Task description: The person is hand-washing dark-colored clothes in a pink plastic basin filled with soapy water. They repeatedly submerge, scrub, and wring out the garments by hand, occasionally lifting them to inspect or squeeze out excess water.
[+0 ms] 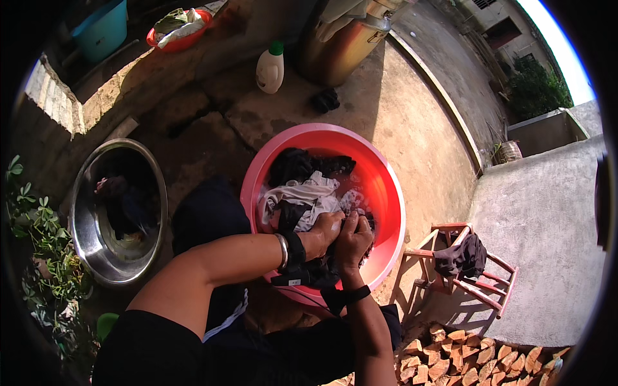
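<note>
A pink plastic basin (393, 207) stands before me with wet laundry and some sudsy water in it. My left hand (324, 233) and my right hand (355, 237) are close together over its near right part. Both fists are closed on a dark garment (334, 251), mostly hidden beneath them. Just beyond my left hand lies a pale grey garment (301, 195). Dark clothes (292, 166) are bunched along the basin's far side. A bracelet and a black strap circle my left wrist; another black strap is on my right.
Left stands a steel basin (161, 193) with dark cloth in water. Ahead are a white bottle (270, 70) with a green cap, a dark cloth bundle (325, 100) and a large metal drum (338, 48). Rightward, a wooden stool (499, 301) bears a dark cloth, near split firewood (458, 359).
</note>
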`<act>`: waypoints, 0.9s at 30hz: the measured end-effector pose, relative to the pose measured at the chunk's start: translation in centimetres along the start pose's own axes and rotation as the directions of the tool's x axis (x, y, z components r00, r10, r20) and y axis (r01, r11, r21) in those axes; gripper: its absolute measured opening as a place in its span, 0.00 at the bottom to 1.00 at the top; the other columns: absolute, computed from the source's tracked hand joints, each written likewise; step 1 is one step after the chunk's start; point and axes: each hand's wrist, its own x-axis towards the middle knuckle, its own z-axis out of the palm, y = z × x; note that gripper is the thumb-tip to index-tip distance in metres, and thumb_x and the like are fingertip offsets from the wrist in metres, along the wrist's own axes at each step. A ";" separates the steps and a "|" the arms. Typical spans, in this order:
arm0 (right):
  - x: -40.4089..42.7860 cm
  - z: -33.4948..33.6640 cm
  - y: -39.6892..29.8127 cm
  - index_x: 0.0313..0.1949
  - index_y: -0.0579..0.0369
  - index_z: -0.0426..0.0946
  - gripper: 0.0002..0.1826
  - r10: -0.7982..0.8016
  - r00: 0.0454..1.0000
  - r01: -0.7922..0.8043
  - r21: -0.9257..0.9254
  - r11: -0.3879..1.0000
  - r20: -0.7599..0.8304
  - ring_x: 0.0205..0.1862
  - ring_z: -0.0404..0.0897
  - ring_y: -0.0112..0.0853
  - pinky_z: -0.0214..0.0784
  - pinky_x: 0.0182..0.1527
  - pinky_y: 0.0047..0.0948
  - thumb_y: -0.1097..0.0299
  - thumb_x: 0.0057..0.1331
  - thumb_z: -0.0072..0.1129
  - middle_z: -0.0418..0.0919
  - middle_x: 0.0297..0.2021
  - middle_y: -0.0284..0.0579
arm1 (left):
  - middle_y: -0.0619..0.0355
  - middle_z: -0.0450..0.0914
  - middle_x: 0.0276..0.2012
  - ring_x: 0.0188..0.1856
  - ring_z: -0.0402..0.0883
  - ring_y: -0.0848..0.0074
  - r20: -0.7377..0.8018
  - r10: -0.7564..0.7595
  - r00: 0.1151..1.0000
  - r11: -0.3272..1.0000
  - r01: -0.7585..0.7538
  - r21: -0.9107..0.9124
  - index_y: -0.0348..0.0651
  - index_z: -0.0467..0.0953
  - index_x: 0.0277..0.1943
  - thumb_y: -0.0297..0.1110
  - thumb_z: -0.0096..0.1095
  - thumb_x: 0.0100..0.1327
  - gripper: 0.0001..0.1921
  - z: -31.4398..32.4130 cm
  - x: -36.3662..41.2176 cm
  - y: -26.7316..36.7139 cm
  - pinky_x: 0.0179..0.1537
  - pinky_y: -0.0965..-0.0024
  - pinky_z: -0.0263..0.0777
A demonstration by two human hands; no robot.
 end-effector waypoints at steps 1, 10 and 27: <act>-1.0 0.3 -1.4 0.22 0.64 0.65 0.19 -0.128 0.991 0.127 0.023 0.992 0.030 0.21 0.63 0.31 0.57 0.26 0.34 0.66 0.70 0.51 0.65 0.17 0.46 | 0.59 0.74 0.28 0.32 0.69 0.74 0.128 0.009 0.992 0.983 0.015 -0.183 0.42 0.75 0.35 0.51 0.48 0.69 0.19 -0.7 0.3 1.1 0.36 0.67 0.65; 4.2 -7.0 10.7 0.26 0.60 0.73 0.31 0.239 0.971 -0.239 -0.022 0.971 0.006 0.24 0.67 0.24 0.60 0.29 0.25 0.44 0.73 0.42 0.69 0.19 0.36 | 0.60 0.79 0.41 0.41 0.74 0.80 0.041 0.101 0.994 0.991 -0.097 -0.091 0.45 0.77 0.48 0.52 0.53 0.70 0.19 2.8 -2.3 4.9 0.43 0.68 0.69; 11.8 -1.1 29.9 0.65 0.43 0.65 0.33 0.417 0.846 -0.173 -0.569 0.804 0.332 0.57 0.71 0.55 0.64 0.59 0.47 0.48 0.63 0.57 0.70 0.57 0.60 | 0.59 0.72 0.53 0.57 0.69 0.77 -0.012 0.310 0.951 0.944 -0.309 -0.114 0.40 0.65 0.64 0.32 0.58 0.67 0.23 -2.6 -4.8 14.5 0.58 0.70 0.61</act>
